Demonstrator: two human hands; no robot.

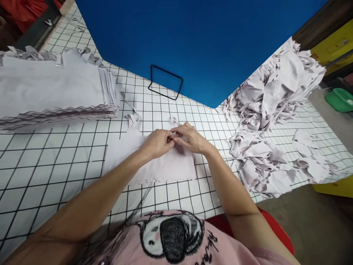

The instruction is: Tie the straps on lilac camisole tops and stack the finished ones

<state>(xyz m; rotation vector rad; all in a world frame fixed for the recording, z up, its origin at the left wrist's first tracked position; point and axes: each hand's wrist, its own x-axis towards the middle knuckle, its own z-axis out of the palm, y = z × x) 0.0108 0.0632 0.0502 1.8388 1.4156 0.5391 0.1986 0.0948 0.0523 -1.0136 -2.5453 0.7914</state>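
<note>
A flat pale fabric piece [176,167] with a wavy lower edge lies on the grid-patterned tabletop before me. My left hand [158,142] is closed in a pinch at its upper part. My right hand [191,139], also pinching, meets it there, so the fingertips of both hands touch or nearly touch. The exact bit of cloth between them is mostly hidden by the fingers. Just beyond them a short strip of the same cloth [173,121] sticks up, and another twisted strip [134,121] trails from the upper left edge.
At left stands a thick stack of similar fabric pieces [49,86]. Heaps of crumpled cloth pieces [267,92] cover the right side. A large blue board [204,48] spans the far side, with a black wire frame [165,81] at its edge. A red stool [278,232] shows below right.
</note>
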